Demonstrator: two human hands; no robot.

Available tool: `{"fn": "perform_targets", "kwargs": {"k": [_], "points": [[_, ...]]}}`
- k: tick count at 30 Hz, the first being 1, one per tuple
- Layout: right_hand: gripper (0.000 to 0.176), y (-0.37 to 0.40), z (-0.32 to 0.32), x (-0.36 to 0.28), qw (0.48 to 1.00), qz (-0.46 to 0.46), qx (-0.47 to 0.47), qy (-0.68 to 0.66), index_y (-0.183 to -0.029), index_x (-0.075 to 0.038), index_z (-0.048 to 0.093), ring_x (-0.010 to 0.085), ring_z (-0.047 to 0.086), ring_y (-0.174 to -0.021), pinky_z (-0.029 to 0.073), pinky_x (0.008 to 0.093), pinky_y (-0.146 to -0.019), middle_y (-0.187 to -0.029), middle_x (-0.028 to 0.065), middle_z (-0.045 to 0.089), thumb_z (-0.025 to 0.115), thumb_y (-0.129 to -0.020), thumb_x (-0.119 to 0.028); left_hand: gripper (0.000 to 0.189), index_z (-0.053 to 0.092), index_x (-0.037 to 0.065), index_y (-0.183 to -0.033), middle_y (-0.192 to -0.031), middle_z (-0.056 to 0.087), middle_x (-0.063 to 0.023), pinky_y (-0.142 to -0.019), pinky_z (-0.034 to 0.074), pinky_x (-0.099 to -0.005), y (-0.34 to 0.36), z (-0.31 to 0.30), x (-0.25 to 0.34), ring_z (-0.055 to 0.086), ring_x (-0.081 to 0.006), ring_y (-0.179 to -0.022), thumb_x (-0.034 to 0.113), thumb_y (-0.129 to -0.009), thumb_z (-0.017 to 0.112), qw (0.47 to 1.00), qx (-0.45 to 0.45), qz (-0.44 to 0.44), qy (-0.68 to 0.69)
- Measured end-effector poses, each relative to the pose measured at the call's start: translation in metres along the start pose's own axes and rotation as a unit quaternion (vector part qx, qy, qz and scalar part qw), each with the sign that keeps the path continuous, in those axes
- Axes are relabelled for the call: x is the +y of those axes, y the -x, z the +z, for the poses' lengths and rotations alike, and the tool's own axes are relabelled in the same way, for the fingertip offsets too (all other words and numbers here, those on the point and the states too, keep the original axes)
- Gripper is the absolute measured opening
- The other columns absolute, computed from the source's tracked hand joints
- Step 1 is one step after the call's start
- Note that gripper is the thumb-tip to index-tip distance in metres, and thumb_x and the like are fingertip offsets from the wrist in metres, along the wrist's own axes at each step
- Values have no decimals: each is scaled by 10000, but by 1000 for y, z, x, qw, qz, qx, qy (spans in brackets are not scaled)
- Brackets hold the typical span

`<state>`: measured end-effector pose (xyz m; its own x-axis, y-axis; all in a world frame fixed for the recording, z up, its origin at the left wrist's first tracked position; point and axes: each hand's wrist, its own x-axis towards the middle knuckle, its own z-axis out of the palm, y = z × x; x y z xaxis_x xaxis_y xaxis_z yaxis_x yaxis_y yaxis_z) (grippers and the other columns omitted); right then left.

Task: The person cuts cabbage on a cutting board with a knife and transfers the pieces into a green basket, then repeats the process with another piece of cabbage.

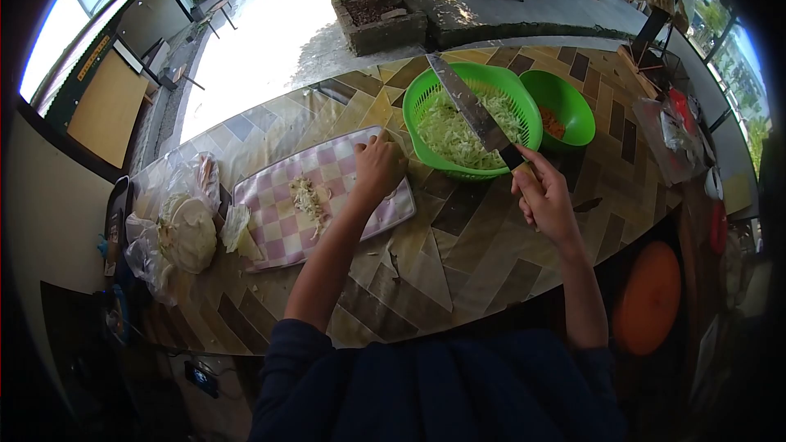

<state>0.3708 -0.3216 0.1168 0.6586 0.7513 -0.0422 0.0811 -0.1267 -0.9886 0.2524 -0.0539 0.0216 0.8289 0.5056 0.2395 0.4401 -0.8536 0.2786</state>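
Tiling in angular tan patches is being shown across the counter (pixel 467 237). A long steel knife (pixel 468 108) is being clasped in the closed right hand (pixel 544 200), blade slanting above the perforated green colander (pixel 416 106) of shredded cabbage (pixel 446 137). The curled left hand (pixel 378 168) is being rested on the pink checkered cutting board (pixel 278 233); its contents cannot be told. Beyond, a sunlit yard (pixel 270 41) is being glimpsed.

A bagged cabbage (pixel 187 233) lies well left of the left hand (pixel 378 168). A small green bowl (pixel 573 94) sits just beyond the right hand (pixel 544 196), and an orange stool (pixel 647 299) stands to its right.
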Motion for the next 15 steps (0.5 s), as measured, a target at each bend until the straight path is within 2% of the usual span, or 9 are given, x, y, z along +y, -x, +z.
{"fn": "perform_targets", "kwargs": {"k": [2,5,8,11,15], "points": [[462,-1,-2,2,1000,-11,-1,0,-1426,-54,419,17,416,-487,356,194,-414,-788,12,533,525,-994,-179,136,708,94,-818,-1025,601,-96,-836,388,-456,-1,-10,-5,575,-267,-1009,217,-787,657,998,29,-17,53],[461,0,-8,1,1000,-20,7,-2,-1426,-60,422,16,415,-485,357,194,-414,-785,12,534,526,-993,-177,113,705,93,-847,-1038,601,-76,-869,389,-447,-6,-47,-1,580,-262,-1032,194,-815,668,991,114,-56,43],[461,3,-14,-1,1000,-23,19,-4,-1427,-65,424,14,412,-481,356,195,-413,-781,11,534,529,-991,-173,93,699,92,-879,-1035,602,-62,-892,391,-437,-19,-82,15,583,-255,-1046,168,-830,677,979,185,-34,85],[458,8,-17,-1,999,-25,32,1,-1423,-67,428,12,410,-480,353,195,-411,-777,9,531,531,-989,-168,110,684,77,-916,-1050,611,-75,-907,408,-418,-28,-92,49,599,-276,-1021,170,-866,653,972,183,72,129],[452,16,-18,1,999,-31,41,-7,-1417,-66,434,10,408,-480,345,195,-408,-774,9,526,531,-987,-160,138,697,99,-943,-1156,621,-53,-980,385,-452,-39,-67,70,565,-260,-1137,203,-863,654,986,42,128,95]]}}
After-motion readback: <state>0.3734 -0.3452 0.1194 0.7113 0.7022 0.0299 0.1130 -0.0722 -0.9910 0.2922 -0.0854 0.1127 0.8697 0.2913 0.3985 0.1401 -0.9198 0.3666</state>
